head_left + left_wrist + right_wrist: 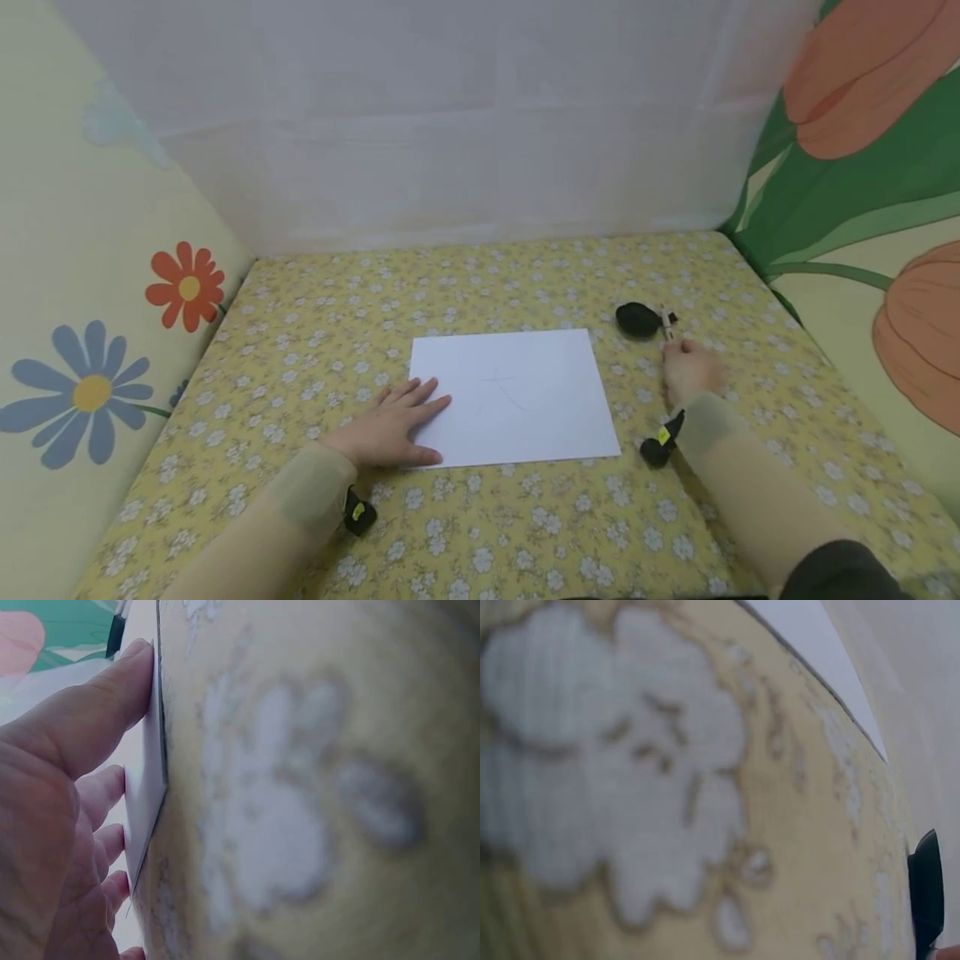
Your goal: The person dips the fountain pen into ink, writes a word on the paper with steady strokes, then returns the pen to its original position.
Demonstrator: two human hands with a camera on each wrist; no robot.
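A white sheet of paper (547, 392) with faint thin pencil-like lines lies on the flowered cloth. My left hand (393, 423) rests palm down with fingers spread across the paper's left edge. In the left wrist view, the thumb (112, 705) lies along the sheet's near edge. To the right of the paper, my right hand (693, 371) has curled fingers and pinches a small pale stick-like piece (667, 321). This piece crosses the narrow neck of a black bulb-shaped object (637, 320). In the right wrist view, the black object (926, 885) shows at the right edge beside a fingertip.
A yellow cloth with white flowers (525, 517) covers the table. Behind it hangs a pale sheet (480, 150). Panels with painted flowers stand at the left (90, 208) and right (847, 217). Each wrist wears a small black camera.
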